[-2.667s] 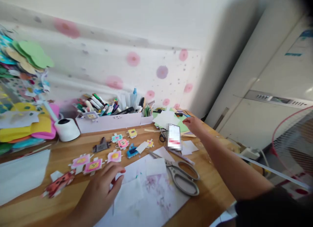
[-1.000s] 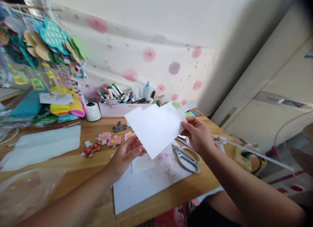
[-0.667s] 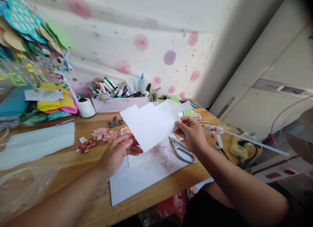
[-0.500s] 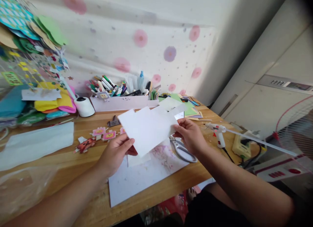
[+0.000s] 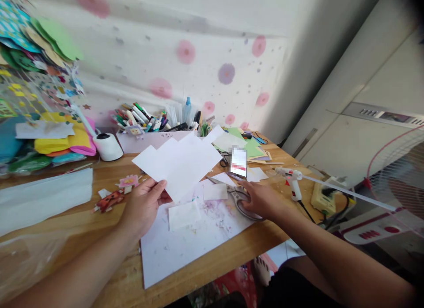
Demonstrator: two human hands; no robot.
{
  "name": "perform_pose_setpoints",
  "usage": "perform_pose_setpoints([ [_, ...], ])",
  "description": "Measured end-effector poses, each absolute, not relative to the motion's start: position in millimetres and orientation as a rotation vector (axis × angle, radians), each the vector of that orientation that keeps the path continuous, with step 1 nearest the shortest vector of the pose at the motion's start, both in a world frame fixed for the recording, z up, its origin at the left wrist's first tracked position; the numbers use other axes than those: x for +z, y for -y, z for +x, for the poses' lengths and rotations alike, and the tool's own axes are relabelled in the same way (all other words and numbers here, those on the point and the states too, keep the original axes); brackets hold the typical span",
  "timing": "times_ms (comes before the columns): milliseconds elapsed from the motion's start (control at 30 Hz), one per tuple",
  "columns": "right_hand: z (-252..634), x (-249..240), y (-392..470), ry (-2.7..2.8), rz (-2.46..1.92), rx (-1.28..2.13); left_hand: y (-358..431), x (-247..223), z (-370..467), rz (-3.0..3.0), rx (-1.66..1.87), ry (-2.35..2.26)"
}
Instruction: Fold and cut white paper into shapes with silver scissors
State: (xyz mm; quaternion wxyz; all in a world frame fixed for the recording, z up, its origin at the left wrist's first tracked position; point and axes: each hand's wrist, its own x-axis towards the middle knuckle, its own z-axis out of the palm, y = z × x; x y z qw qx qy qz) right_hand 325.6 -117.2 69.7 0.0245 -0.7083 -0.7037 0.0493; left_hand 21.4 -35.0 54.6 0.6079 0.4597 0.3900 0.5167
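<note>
We've got a wooden table (image 5: 82,224) against a wall hung with a white cover (image 5: 132,47), printed with pink and purple flowers; a pale unit with a panel (image 5: 380,113) stands to the right, near a pink-rimmed fan (image 5: 397,166). Left hand (image 5: 145,206) pinches the white paper (image 5: 180,162) by its lower-left side, fingers closed on it, holding it up off the table, in front of the pen box (image 5: 150,142). Right hand (image 5: 261,197) is at the scissors (image 5: 236,196), fingers bent over the handles; we can't tell whether they grip. Under the hands lies a big stained sheet (image 5: 185,246), a small white piece (image 5: 183,215) on top. Phone (image 5: 239,161) sits just beyond the scissors; glue gun (image 5: 293,183) and power strip (image 5: 323,199) are further right. Paper crafts (image 5: 43,38) hang upper left, above coloured packs (image 5: 62,140). Bare foot (image 5: 261,270) shows below the table edge. Writing: we see dark marks on the box front, too small to read; phone screen is pixelated; no brand we can make out.
</note>
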Motion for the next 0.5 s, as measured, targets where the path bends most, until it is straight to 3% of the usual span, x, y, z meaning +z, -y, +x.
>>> perform_pose_setpoints([
  [333,345,96,135,1.878,-2.222,-0.462,38,55,23,1.021,1.194,-0.856],
  [400,348,94,142,1.789,-2.112,-0.277,39,56,23,0.994,1.193,-0.858],
  [500,340,80,163,1.718,-1.873,0.304,40,62,26,0.97,1.191,-0.874],
])
